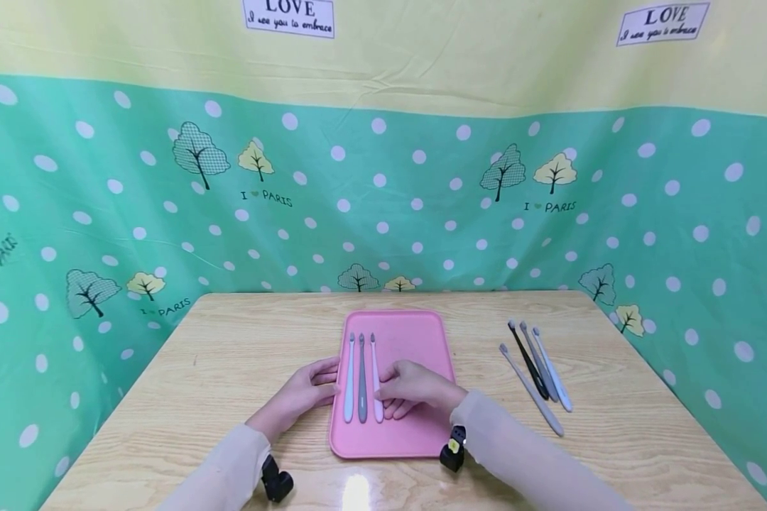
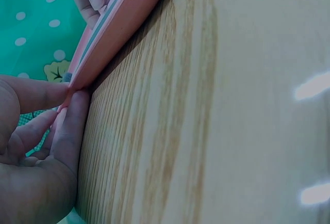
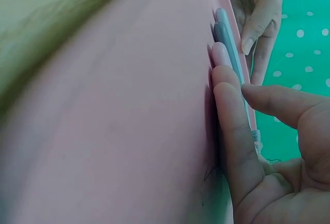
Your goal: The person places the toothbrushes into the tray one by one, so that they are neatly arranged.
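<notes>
My right grip [image 1: 418,387]: pinched on pink toothbrush [image 1: 376,369], seemingly keeping it parallel beside 2 others [image 1: 362,387] on tray [image 1: 409,441] | my left grip [image 1: 303,392]: pinching tray edge, likely for steadiness | 4 more brushes [image 1: 537,378]: table [image 1: 243,333], right

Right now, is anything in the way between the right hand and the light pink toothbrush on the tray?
Nothing visible is in the way: the right hand's thumb and fingers already touch the light pink toothbrush. The grey toothbrush and light blue toothbrush lie on its other side.
</notes>
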`<state>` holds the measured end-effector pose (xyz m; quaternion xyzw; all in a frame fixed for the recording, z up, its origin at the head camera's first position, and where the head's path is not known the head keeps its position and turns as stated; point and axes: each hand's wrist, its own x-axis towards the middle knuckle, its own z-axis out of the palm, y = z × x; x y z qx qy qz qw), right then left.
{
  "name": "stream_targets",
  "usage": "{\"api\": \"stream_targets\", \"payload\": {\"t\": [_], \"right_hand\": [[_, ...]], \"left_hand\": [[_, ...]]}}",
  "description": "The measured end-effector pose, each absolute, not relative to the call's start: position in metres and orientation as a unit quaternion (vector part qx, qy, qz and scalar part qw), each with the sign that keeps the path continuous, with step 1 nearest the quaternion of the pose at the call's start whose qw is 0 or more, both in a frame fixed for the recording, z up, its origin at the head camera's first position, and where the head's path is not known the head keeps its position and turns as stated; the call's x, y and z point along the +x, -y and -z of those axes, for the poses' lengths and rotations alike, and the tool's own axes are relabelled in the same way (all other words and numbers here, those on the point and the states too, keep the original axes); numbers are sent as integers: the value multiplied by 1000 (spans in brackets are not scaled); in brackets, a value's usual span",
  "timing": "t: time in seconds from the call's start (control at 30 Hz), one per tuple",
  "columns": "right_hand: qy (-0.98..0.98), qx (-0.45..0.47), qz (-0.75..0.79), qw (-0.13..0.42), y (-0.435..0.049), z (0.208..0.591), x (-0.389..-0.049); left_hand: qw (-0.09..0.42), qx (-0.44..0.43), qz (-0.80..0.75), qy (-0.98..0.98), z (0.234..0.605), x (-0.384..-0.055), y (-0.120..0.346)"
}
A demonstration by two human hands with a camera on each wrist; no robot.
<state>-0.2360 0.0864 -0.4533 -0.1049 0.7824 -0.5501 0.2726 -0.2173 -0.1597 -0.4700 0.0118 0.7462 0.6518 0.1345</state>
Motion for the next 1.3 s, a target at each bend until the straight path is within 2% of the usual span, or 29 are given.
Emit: {"api": "stream_targets", "payload": {"t": [0.6, 1.3], "right_hand": [[-799, -146, 523, 256, -105, 437, -233], [-804, -169, 509, 258, -157, 422, -224]], "left_hand": [[143, 21, -656, -740, 468, -218, 160], [143, 35, -667, -730, 472, -220, 162]]}}
